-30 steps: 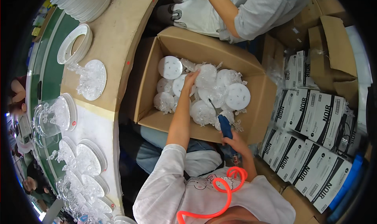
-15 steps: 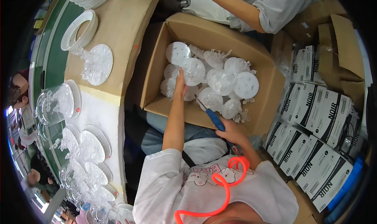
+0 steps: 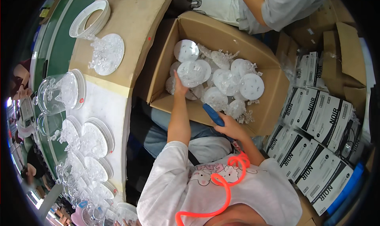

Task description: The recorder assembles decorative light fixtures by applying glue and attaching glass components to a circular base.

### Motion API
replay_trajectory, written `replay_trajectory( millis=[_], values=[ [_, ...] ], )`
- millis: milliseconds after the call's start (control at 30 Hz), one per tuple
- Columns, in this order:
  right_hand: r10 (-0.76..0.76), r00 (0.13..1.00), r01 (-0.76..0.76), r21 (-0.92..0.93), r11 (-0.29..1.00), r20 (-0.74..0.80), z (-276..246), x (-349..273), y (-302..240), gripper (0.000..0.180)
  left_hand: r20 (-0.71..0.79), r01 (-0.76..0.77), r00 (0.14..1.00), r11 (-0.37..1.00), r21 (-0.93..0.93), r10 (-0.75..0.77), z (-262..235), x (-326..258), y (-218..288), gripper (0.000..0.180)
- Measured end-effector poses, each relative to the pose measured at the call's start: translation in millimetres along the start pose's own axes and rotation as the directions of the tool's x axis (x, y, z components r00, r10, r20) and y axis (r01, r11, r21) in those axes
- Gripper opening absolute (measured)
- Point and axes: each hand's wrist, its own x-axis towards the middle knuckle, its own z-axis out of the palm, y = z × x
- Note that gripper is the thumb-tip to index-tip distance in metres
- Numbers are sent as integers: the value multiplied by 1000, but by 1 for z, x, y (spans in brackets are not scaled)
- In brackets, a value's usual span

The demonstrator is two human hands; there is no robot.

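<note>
My left hand (image 3: 181,86) holds a round white disc (image 3: 191,73) with crinkled transparent plastic on it, above the near left part of an open cardboard box (image 3: 170,104). Its fingers are partly hidden behind the disc. My right hand (image 3: 231,127) is closed around a slim blue hand tool (image 3: 213,114), which points up and left at the box's near edge. An orange coiled hose (image 3: 239,161) runs from near my right wrist down across my shirt. Inside the box lie several more white discs (image 3: 252,86) with transparent plastic pieces.
At left, a worktable (image 3: 138,40) carries a stack of white rings (image 3: 103,18), a disc with plastic (image 3: 111,54) and several transparent domed pieces (image 3: 95,139). Printed white cartons (image 3: 316,111) are stacked at right. Another person's arm (image 3: 253,4) is beyond the box.
My left hand has raised the disc and tilted its plastic-covered face toward me. My right hand has drawn the blue tool back and to the left. The other person's hand has left the ring.
</note>
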Motion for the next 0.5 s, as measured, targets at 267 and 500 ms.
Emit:
replay_trajectory(
  millis=[267, 500],
  values=[
    [98, 994, -79, 327, 942, -40, -20, -27, 7, 21, -103, -117, 990, 969, -219, 96, -21, 9, 4, 66],
    [38, 999, -30, 287, 958, -24, -36, -29, -9, 22, -32, -55, 998, 993, -106, 52, -15, 7, -6, 68]
  ],
)
